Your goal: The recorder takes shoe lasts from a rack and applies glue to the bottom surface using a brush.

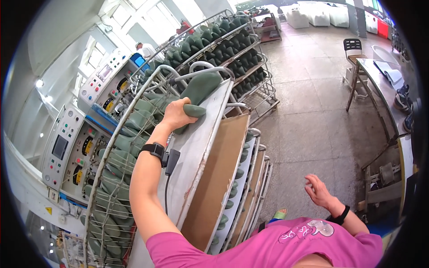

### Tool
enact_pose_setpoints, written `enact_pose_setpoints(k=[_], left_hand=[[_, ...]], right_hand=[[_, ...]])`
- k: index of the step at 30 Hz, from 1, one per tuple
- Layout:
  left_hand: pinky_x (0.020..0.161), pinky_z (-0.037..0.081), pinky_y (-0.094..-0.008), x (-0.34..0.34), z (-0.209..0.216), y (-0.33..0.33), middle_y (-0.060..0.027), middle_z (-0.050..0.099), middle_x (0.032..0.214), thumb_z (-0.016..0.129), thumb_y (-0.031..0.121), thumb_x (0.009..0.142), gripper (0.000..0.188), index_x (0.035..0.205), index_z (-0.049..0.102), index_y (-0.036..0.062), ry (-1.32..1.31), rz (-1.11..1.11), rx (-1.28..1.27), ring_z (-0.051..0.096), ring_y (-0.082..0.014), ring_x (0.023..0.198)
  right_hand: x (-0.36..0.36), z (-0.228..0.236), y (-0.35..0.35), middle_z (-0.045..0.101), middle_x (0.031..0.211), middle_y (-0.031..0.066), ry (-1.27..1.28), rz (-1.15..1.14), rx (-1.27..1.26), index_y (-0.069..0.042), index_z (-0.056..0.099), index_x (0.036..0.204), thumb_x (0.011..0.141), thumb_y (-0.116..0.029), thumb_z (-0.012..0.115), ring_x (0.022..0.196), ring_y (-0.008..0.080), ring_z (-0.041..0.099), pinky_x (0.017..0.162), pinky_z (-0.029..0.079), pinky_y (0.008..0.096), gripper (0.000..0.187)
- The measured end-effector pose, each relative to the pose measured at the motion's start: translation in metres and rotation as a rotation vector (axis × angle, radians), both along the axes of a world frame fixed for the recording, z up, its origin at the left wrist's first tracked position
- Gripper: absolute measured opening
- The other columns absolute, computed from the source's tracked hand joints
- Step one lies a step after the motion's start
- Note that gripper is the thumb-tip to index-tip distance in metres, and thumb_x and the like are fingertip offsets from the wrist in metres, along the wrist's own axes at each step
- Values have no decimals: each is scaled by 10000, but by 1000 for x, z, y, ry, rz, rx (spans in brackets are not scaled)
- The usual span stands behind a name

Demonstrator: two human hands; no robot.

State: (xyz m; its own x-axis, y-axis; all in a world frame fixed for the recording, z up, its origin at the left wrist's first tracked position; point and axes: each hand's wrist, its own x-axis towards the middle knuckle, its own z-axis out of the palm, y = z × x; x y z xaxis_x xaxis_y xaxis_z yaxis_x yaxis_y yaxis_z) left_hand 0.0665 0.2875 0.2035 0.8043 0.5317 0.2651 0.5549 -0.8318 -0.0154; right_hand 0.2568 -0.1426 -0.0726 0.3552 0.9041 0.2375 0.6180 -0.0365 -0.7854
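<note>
My left arm reaches forward over the rack's pale top shelf (195,134), and my left hand (177,114) is wrapped around a green foot-shaped form (195,110), its rounded end sticking out past my thumb side. A larger green form (203,87) lies just beyond. My right hand (318,190) hangs off to my right, loosely curled, holding nothing. The forms look smooth and matte; the shelf is flat with scuffed edges, beside a metal wire basket (103,178).
</note>
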Motion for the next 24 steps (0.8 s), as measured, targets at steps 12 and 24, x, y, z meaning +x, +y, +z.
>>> enact_pose_setpoints(k=[12, 24], left_hand=[[647, 508, -281, 24, 148, -97, -93, 645, 821, 667, 256, 716, 357, 914, 619, -38, -835, -463, -692, 635, -175, 710], [636, 440, -265, 88, 20, 49, -126, 586, 921, 714, 280, 714, 474, 1030, 556, -36, -378, -212, -40, 555, -162, 768]], right_hand=[[19, 181, 185, 377, 1325, 128, 507, 441, 676, -19, 278, 1330, 790, -441, 614, 1234, 221, 362, 983, 321, 374, 763], [9, 129, 121, 554, 1094, 120, 1374, 509, 340, 3, 378, 1253, 643, -264, 743, 979, 207, 560, 842, 471, 345, 759]])
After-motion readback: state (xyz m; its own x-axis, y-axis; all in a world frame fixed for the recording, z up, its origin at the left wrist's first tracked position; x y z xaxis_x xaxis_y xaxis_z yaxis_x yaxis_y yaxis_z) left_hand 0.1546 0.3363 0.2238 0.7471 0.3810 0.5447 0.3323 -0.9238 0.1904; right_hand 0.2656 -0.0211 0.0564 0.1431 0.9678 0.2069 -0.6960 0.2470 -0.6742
